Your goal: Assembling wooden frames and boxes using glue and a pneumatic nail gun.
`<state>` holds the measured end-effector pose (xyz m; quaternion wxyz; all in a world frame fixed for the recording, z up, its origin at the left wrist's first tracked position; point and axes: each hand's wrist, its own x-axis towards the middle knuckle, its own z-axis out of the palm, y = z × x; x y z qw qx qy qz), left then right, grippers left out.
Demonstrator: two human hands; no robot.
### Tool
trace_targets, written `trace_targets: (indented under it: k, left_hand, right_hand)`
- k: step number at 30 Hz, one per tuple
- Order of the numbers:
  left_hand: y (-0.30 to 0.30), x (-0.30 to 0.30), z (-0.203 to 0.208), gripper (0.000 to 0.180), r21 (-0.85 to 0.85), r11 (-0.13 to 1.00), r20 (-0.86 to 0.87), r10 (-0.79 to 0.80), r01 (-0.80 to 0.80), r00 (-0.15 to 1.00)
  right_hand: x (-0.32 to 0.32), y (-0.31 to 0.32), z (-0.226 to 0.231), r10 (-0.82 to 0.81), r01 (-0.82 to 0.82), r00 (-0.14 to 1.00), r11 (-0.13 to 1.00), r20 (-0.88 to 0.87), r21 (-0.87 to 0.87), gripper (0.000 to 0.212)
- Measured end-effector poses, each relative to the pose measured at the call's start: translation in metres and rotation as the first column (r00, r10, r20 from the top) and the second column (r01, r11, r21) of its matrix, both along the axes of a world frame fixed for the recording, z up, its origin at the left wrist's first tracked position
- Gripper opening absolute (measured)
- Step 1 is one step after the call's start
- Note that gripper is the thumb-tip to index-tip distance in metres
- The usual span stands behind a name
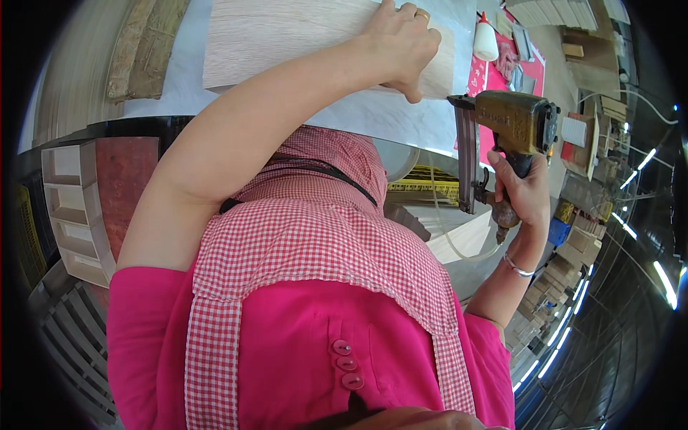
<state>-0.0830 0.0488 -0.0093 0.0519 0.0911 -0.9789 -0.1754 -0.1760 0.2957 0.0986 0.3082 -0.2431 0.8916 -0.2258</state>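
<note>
A pale wooden board (279, 32) lies on a light, marbled tabletop (358, 118). My left hand (405, 46), with a ring on one finger, reaches across and grips the board near its right end, the thumb down at the near edge. In my right hand (527, 183) is a worn, brass-coloured nail gun (509, 118), held upright by its dark handle. Its nose points left, close to the board's near right corner; whether they touch I cannot tell. A clear air hose (448, 236) runs from the bottom of the handle.
A white glue bottle (485, 39) with a red cap stands right of the board, by a pink patterned sheet (480, 75). At left are a wooden frame with several compartments (72, 215) and a rough wooden slab (147, 50). Stacked cartons and boards fill the right background.
</note>
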Motion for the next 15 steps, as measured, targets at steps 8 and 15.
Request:
trace_targets:
  k: [8,15]
  left_hand:
    - [0.003,-0.011,-0.006,0.073,0.105,0.993,0.073,-0.066,0.058,0.995]
    - [-0.009,-0.011,-0.014,0.071,-0.079,0.992,-0.062,-0.107,0.102,0.992]
  right_hand:
    - [0.058,-0.014,-0.031,-0.319,0.277,0.948,0.859,-0.027,-0.431,0.022]
    - [0.079,-0.024,-0.060,-0.488,0.390,0.868,0.558,0.091,-0.733,0.024]
